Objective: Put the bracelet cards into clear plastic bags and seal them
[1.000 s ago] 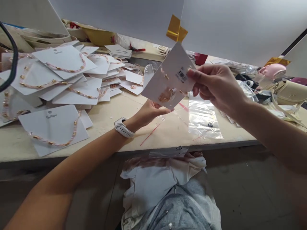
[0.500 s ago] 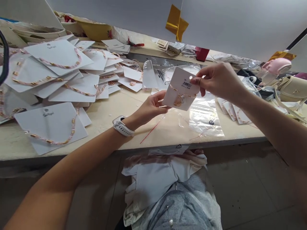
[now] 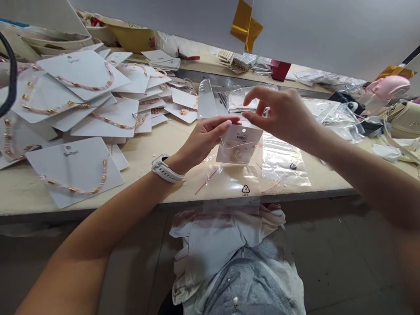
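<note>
A white jewellery card (image 3: 239, 146) with a hole, a barcode label and a beaded bracelet hangs upright over the table's front. It appears to be inside the top of a clear plastic bag (image 3: 229, 181) marked LDPE, whose lower end droops over the table edge. My left hand (image 3: 210, 138), with a white watch at the wrist, pinches the bag near its upper left corner, beside the card. Just above and right of the card is my right hand (image 3: 275, 109), its thumb and fingers curved and apart, with nothing visible between them.
A heap of white cards with pink and gold beaded necklaces (image 3: 74, 170) covers the left side. Another clear bag (image 3: 285, 162) lies right of the card. A yellow bowl (image 3: 133, 37) stands behind; a pink device (image 3: 390, 89) and a cream handbag (image 3: 407, 118) are at right.
The card has moved down, from between both hands to the clear bag's top. My right hand has let go of it, and my left hand now grips the bag.
</note>
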`<state>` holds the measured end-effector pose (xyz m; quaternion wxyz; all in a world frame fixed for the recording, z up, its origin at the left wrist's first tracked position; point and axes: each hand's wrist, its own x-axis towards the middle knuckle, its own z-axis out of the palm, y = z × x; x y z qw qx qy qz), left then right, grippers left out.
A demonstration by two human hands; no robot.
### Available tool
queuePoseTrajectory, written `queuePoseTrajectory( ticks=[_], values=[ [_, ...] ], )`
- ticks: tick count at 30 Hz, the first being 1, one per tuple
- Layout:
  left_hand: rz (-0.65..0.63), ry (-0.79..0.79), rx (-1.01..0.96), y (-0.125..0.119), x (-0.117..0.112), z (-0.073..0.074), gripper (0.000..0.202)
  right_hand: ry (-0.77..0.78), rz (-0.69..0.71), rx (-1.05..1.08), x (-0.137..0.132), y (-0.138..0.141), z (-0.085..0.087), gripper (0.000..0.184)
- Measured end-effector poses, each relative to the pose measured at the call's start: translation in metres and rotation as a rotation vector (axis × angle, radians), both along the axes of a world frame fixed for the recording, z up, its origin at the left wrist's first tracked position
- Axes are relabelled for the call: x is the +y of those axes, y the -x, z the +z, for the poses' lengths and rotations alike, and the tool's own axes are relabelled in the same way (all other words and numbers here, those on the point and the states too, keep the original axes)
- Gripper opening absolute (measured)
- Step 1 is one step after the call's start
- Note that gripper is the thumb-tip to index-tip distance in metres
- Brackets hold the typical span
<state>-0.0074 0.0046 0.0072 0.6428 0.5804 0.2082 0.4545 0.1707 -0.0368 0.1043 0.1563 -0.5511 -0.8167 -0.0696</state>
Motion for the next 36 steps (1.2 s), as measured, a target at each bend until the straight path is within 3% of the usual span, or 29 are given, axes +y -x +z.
queuePoseTrajectory(
  ticks=[3,6,10,15,20,26,32,36],
  values=[
    [0.065,0.022,-0.004,0.0,0.001,0.002,0.019,0.0,0.054,-0.091,-0.011,0.002,-0.002,0.023],
    [0.08,0.052,-0.03,0.0,0.002,0.002,0.019,0.079,0.124,-0.289,-0.019,0.006,-0.016,0.024],
    [0.113,0.058,-0.04,0.003,0.007,0.007,0.022,0.157,0.043,-0.463,-0.022,0.01,-0.026,0.024],
    [0.117,0.034,-0.075,0.01,0.018,0.03,0.031,0.084,0.028,-0.29,-0.012,0.004,0.005,0.019],
    [0.08,-0.108,-0.049,0.011,0.022,0.076,0.033,-0.07,0.063,-0.107,-0.004,-0.004,0.04,0.02],
    [0.0,-0.382,0.007,0.008,0.007,0.12,0.047,-0.202,0.1,-0.01,-0.021,-0.016,0.058,0.023],
    [-0.056,-0.533,0.041,0.002,-0.023,0.142,0.06,-0.293,0.111,0.012,-0.049,-0.029,0.072,0.022],
    [-0.098,-0.496,0.079,-0.005,-0.025,0.137,0.072,-0.225,0.154,0.14,-0.057,-0.042,0.077,0.033]
  ],
)
